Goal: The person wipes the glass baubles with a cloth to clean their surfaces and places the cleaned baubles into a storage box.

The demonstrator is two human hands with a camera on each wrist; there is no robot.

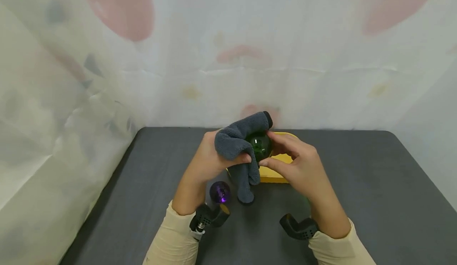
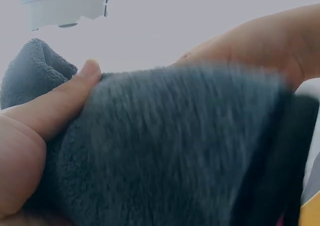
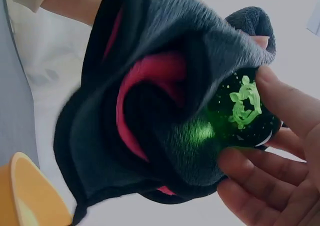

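1. Head view: both hands meet above the middle of the dark table (image 1: 357,177). The left hand (image 1: 208,160) grips a grey cloth (image 1: 237,146), thumb curled over its fold, and the cloth drapes across the top and left side of a green ball (image 1: 260,145). The right hand (image 1: 300,164) holds that ball from the right, with fingers curved over its top and thumb pressing underneath, so the ball sits between thumb and fingertips. A loose end of the cloth hangs down to the table. Just behind and under the hands lies a yellow dish (image 1: 273,173). A purple ball (image 1: 219,192) rests on the table near the left wrist, apart from the cloth.

2. Left wrist view: the cloth (image 2: 175,146) fills most of the picture, blurred. The left thumb (image 2: 60,106) lies pressed along its upper edge. The ball is hidden behind the cloth.

3. Right wrist view: the green ball (image 3: 240,111), bearing a pale green figure, sits against the cloth (image 3: 150,86), which shows a pink lining. Right fingers (image 3: 260,176) cup it from below and the side, touching its surface. A corner of the yellow dish (image 3: 30,196) shows lower left.
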